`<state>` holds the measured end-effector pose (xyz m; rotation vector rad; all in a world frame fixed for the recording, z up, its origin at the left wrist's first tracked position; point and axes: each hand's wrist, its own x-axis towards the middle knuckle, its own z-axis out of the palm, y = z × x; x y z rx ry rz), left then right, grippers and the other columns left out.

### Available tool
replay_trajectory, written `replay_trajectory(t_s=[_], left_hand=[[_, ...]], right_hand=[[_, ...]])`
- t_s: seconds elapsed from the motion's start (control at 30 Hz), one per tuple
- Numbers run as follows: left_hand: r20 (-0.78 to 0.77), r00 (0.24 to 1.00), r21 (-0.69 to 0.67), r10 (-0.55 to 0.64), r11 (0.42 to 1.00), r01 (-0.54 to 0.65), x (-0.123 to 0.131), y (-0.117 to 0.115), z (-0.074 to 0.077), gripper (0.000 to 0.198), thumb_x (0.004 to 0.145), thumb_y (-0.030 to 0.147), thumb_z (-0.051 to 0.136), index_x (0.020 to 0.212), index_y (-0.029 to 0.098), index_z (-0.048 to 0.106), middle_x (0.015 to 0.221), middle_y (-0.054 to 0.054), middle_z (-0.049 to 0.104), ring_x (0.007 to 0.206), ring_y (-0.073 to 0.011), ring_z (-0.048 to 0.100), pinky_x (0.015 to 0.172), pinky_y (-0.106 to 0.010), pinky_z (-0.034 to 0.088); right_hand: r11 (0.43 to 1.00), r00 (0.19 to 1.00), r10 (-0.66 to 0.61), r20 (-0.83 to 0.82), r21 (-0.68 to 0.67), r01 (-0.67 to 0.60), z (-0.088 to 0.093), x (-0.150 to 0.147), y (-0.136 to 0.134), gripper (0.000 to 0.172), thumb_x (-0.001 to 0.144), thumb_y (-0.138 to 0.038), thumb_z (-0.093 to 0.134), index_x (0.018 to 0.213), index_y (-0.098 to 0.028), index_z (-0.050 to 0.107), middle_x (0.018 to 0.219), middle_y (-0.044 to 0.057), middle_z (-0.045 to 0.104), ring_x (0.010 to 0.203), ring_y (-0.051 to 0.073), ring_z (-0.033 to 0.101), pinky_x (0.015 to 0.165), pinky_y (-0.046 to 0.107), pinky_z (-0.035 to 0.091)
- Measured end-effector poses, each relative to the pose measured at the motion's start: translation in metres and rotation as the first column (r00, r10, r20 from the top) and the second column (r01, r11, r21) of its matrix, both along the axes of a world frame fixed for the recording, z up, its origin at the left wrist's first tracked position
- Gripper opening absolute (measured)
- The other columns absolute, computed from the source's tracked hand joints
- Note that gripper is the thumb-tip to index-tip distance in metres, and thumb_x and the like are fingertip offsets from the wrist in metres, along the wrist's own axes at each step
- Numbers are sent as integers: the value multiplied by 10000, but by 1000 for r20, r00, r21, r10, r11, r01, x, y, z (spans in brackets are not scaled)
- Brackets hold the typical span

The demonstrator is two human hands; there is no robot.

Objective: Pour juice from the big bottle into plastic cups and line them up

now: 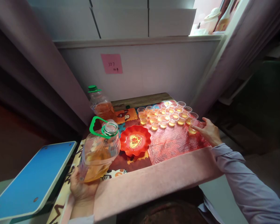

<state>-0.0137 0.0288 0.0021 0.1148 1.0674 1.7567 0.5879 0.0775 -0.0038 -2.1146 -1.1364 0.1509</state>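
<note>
My left hand (84,189) is wrapped under a big clear plastic jug (99,155), uncapped, with a green carry handle and amber liquid in its lower part. The jug tilts slightly. At the right end of the table, my right hand (208,132) has its fingers around a clear plastic cup (192,129) with a little amber liquid in it. Several similar cups (164,121) stand in close rows to its left, many with shallow amber liquid. Between the jug and the cups lies a red scalloped dish (142,140) with a gold heart print.
A second jug (102,107), green-capped, stands at the back left. A small dark green cap (128,107) lies near the wall. The table has a patterned cover and a pink padded front edge (158,177). A blue board (35,180) is at the left; curtains hang on both sides.
</note>
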Motion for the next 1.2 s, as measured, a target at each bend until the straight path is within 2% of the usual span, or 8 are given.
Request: replay_trajectory(t_s=[0.17,0.4,0.67,0.77,0.87,0.93,1.03,1.2], left_hand=[[-35,999,8,11,1000,-11,6,0,6,501,942,448,522,1309,227,782,1092,-57,859,945,-264,789,785,-401,651],[-58,998,8,31,1000,-30,12,-3,12,447,991,393,455,1194,215,811,1019,-29,858,894,-232,792,748,-370,655],[-57,998,13,-3,1000,4,6,-1,3,498,959,493,506,1265,233,800,1077,-72,861,966,-270,796,802,-400,657],[-40,999,38,-32,999,34,3,-2,0,483,956,474,503,1243,218,796,1060,-84,856,940,-278,803,835,-426,659],[-40,999,66,-2,998,5,3,-6,-4,376,945,459,584,1167,242,797,1015,-57,852,876,-254,799,830,-403,655],[-37,999,62,-11,998,13,4,-9,-6,400,942,498,612,1185,239,796,1072,-75,852,935,-291,805,821,-433,660],[-22,999,72,-33,997,35,3,-11,-12,424,943,507,614,1208,231,796,1129,-107,846,995,-327,802,822,-471,662],[5,1000,100,-30,995,29,-5,-10,-21,382,958,463,613,1196,222,789,1148,-105,839,1037,-308,795,890,-458,653]], right_hand=[[999,1000,16,-15,40,-16,-10,-10,7,1014,725,-706,864,1526,-133,620,1265,203,822,1155,395,791,1010,501,609],[997,999,46,-15,64,-45,-11,-17,19,1120,695,-730,890,1575,-115,567,1264,216,819,1163,399,793,1004,499,619],[997,999,53,3,57,-53,-10,-20,15,1035,726,-700,870,1526,-105,593,1284,237,794,1147,399,781,1011,498,599],[996,995,52,89,64,-57,-5,-20,8,1021,739,-741,856,1485,-89,608,1355,296,737,1221,448,735,1027,543,581],[981,980,41,195,178,-76,10,-33,1,934,813,-750,802,1476,-115,627,1408,331,692,1293,488,686,1025,589,571],[942,976,49,213,315,-116,26,-54,-1,768,881,-699,767,1435,-174,679,1361,280,730,1213,443,732,993,559,593],[857,951,262,164,414,-307,49,-102,4,478,965,-578,739,1292,-231,768,1208,163,808,932,303,800,835,442,642],[589,691,705,160,410,-696,56,-203,44,241,1018,-434,699,1050,-235,832,986,92,849,797,233,770,733,356,606]])
